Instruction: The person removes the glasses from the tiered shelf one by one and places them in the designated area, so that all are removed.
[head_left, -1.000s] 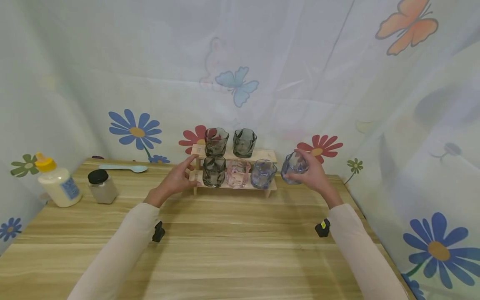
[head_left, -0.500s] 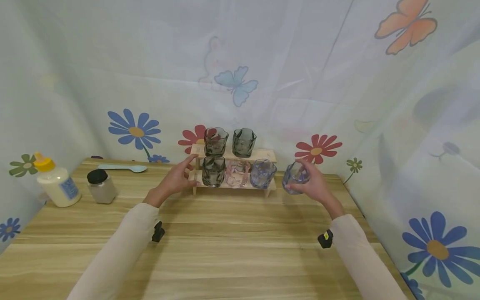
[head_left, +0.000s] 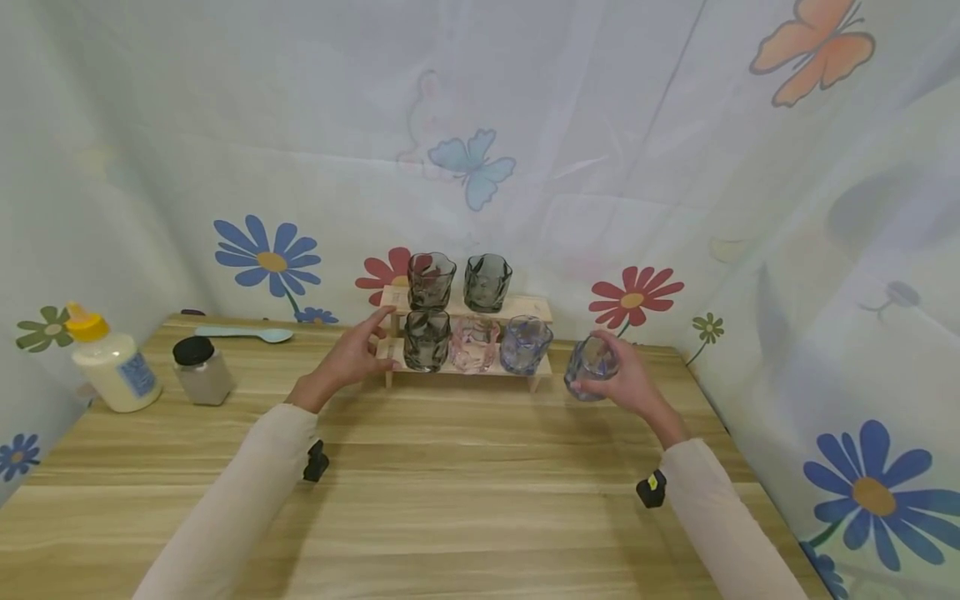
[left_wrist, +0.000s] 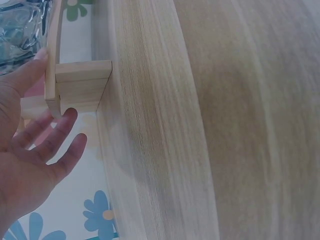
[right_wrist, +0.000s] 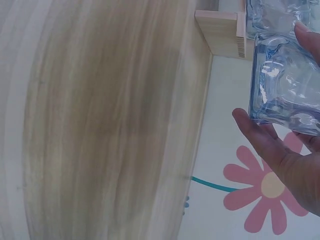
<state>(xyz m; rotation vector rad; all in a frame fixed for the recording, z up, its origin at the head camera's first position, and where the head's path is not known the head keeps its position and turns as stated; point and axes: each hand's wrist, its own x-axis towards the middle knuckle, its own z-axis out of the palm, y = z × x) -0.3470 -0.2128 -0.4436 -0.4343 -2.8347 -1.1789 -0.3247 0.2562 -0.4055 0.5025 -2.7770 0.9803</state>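
Blue-tinted glass (head_left: 588, 363), right of wooden rack (head_left: 528, 311): gripped in my right hand (head_left: 630, 379). Rack's left end: my left hand (head_left: 351, 354) touching, fingers spread.

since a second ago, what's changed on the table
The right hand has moved the blue glass toward the person's side of the head view; whether it also dropped lower is hard to tell. Nothing was newly gripped or let go: that glass was in hand throughout.

Unchanged: the left hand at the left end of the wooden rack, the five glasses on it, the bottle, jar and spoon.
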